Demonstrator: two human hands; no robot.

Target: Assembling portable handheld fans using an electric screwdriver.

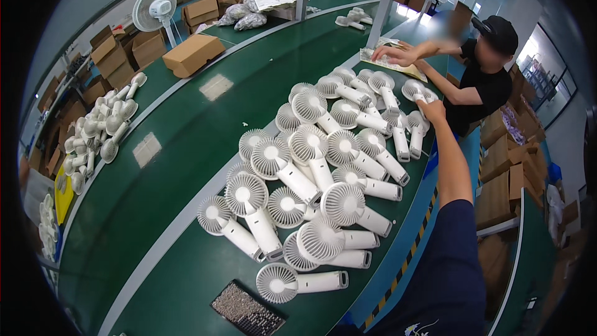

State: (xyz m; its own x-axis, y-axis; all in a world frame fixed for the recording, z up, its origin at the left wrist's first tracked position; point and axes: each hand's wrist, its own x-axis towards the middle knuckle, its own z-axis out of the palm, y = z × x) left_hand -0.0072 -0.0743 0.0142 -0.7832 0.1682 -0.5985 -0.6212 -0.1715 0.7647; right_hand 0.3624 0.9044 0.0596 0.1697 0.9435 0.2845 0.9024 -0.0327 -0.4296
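My right arm, in a dark short sleeve, stretches far along the table's right side. At its end, my right hand (433,111) is closed round part of a white handheld fan (413,91), though the fingers are partly hidden. Beside it lies a large heap of similar white handheld fans (309,143), with round slatted heads and straight handles, stacked across one another. The closest of them, a single handheld fan (278,282), lies flat at the near end of the heap. My left hand is out of the picture.
A co-worker (482,78) in a black cap reaches over a pale sheet (393,62) just beyond my hand. A black tray of small parts (247,308) lies near. Across the green table (186,143) are a cardboard box (193,55) and more fans (93,127). Cartons (500,180) stand at right.
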